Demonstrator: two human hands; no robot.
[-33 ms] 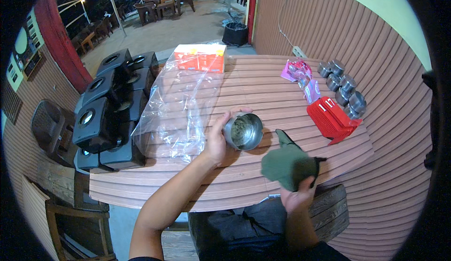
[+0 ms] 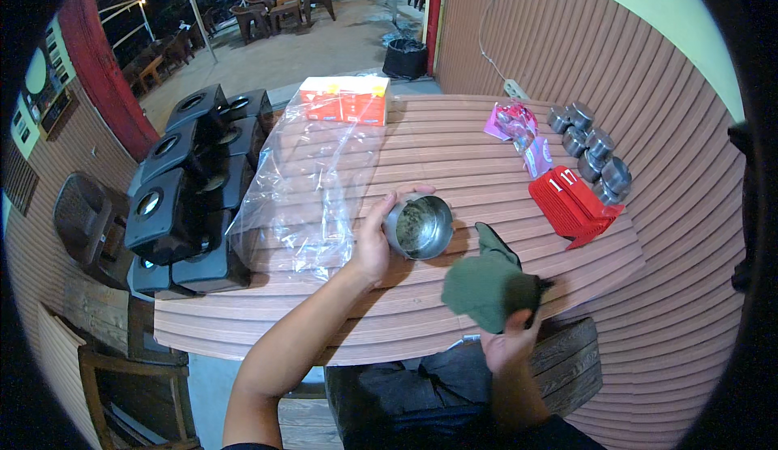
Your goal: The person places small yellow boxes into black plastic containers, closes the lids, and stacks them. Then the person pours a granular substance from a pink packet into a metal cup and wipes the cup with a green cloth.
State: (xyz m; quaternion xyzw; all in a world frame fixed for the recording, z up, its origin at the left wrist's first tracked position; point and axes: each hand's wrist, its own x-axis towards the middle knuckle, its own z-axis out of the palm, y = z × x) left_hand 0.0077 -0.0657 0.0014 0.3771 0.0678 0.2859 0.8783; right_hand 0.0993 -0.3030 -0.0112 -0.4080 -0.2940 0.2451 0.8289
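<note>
My left hand point(image 2: 374, 243) is closed around a small round metal bowl point(image 2: 429, 227), thumb and fingers on its left side and far edge. The bowl is tilted so that its inside faces me, showing dark greenish specks or stains on the bottom. To the right, my right hand point(image 2: 506, 345) grips a dark green cloth point(image 2: 482, 288) by its lower right part. The cloth hangs in loose folds over the table, apart from the bowl. Some of the right fingers are hidden behind the cloth.
Black square boxes with round openings point(image 2: 166, 211) are stacked at the table's point(image 2: 454, 150) left. Beside them lie a clear plastic bag point(image 2: 300, 199) and a red-and-white tissue pack point(image 2: 344, 102). At right sit a pink packet point(image 2: 515, 122), red numbered plates point(image 2: 571, 205) and several metal bowls point(image 2: 596, 150).
The right hand and the green cloth have shifted slightly left, a little nearer the bowl. The left hand and the bowl have barely moved.
</note>
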